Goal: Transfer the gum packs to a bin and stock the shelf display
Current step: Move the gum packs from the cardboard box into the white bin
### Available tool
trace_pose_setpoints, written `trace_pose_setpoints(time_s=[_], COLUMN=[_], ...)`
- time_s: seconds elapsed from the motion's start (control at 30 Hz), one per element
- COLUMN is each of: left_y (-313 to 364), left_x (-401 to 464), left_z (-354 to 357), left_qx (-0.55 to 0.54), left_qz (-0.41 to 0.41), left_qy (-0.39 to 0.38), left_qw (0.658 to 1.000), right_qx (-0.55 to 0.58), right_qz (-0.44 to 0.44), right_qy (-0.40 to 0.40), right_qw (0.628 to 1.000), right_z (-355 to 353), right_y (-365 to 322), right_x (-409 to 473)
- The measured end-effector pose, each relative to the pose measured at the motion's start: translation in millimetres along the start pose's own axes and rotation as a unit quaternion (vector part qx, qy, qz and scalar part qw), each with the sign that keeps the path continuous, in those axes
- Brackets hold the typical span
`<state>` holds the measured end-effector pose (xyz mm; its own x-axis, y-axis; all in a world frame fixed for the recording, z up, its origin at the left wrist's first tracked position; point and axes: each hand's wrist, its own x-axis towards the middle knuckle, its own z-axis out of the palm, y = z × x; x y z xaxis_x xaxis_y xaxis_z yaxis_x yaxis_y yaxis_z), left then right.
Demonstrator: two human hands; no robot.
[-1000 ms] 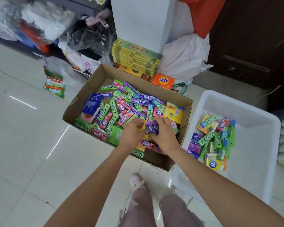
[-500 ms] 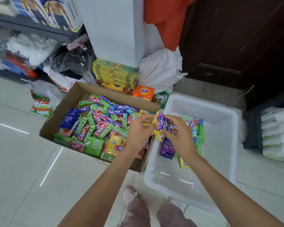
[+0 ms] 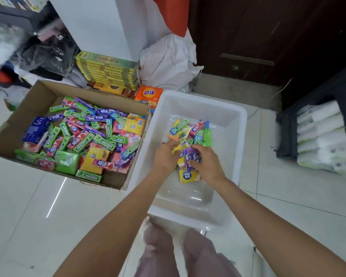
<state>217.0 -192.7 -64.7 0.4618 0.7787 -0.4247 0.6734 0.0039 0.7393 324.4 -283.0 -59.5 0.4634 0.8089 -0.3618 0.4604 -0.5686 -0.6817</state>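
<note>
Item 1: white plastic bin, on the tiled floor in front of my knees. It holds a small heap of gum packs toward its far end: green, yellow, red and blue wrappers lying jumbled against each other.

Item 2: my left hand, inside the bin, fingers curled down onto a yellow pack at the near edge of the heap.

Item 3: my right hand, also inside the bin, just beside the left. Fingers and thumb are closed around a purple pack. A larger yellow packet lies flat on the bin floor beneath and between both hands.

Item 4: cardboard box, touching the bin's left wall. Still well filled with loose gum: many green sticks, red and purple sticks, yellow flat packs, 1 green block pack near the front, 1 dark blue pack at the left.

Item 5: stack of yellow-green cartons, behind the box against a white pillar.

Item 6: orange packet, between the cartons and the bin's far corner.

Item 7: white sack, behind the bin.
</note>
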Motion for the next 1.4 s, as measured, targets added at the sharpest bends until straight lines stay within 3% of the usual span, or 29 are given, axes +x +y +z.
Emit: trace_pose_setpoints(time_s=[0.17,0.27,0.4,0.57,0.7,0.93,1.07,1.23,1.4], left_y=[5.1,1.3,-26.5,-81.8,-125.9,-164.6,-174.7,-180.9,-176.6], left_x=[-25.0,-42.1,-54.4,-56.1,-49.3,-17.2,-5.1,1.1,1.5], left_z=[-28.4,-60.0,-111.9,-182.7,-229.5,-271.1,-273.7,-276.7,-282.3], left_qx=[0.068,0.054,0.059,0.058,0.114,0.182,0.222,0.187,0.152], left_qz=[0.085,0.121,0.089,-0.016,-0.065,-0.06,-0.05,-0.052,-0.037], left_qy=[0.066,0.11,0.165,0.21,0.183,0.045,-0.004,0.008,0.032], left_qw=[0.992,0.985,0.981,0.976,0.974,0.98,0.974,0.981,0.987], right_qx=[0.001,0.008,0.024,-0.002,-0.055,-0.153,-0.181,-0.215,-0.149], right_qz=[-0.052,-0.108,-0.156,-0.207,-0.192,-0.135,-0.109,-0.083,-0.084], right_qy=[0.004,0.004,-0.022,-0.065,-0.106,-0.206,-0.201,-0.164,-0.158], right_qw=[0.999,0.994,0.987,0.976,0.974,0.957,0.956,0.959,0.973], right_z=[3.5,10.1,31.0,80.3,126.6,185.2,194.5,196.2,188.7], right_y=[-18.9,-47.2,-100.4,-164.9,-193.1,-199.8,-198.0,-201.0,-208.6], right_x=[-4.0,-4.2,-3.1,5.4,16.3,35.4,40.4,49.6,53.0])
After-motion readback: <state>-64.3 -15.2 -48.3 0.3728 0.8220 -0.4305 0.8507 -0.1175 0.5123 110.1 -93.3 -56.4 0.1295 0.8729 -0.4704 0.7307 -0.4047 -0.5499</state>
